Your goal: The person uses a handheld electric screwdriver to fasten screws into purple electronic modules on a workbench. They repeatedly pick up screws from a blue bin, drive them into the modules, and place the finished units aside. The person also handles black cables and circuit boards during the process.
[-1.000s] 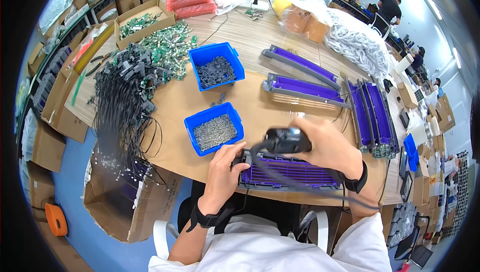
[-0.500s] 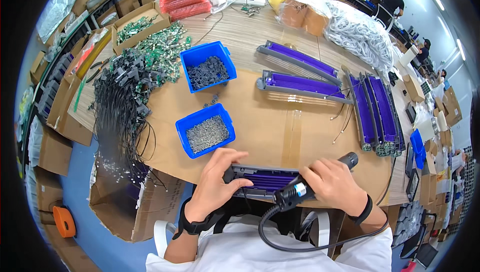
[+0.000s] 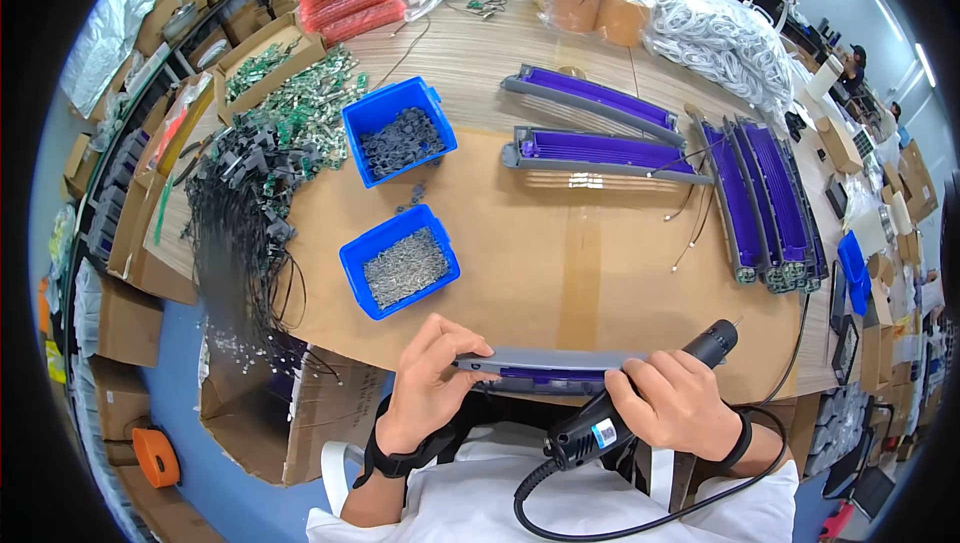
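My left hand (image 3: 432, 383) pinches one end of a long grey housing with a purple inside (image 3: 545, 363), at the near edge of the table. It is tilted so that its grey side shows above the purple. My right hand (image 3: 677, 398) is wrapped around a black corded electric screwdriver (image 3: 590, 430), whose tip points up and to the right, away from the housing. The fingers of that hand also lie at the housing's right end. Beyond my left hand stands a blue bin of small screws (image 3: 405, 271). Farther back is a blue bin of small dark grey parts (image 3: 402, 141).
Purple and grey housings (image 3: 610, 148) lie at the far right, with more stacked upright beside them (image 3: 765, 203). A heap of black cables (image 3: 235, 213) and green circuit boards (image 3: 310, 93) covers the left. Brown cardboard (image 3: 500, 243) lines the table. An open carton (image 3: 330, 413) stands below.
The housing has been tipped, so its grey side now shows where the purple inside was. My right hand has moved slightly right and down with the screwdriver. The view has shifted a little.
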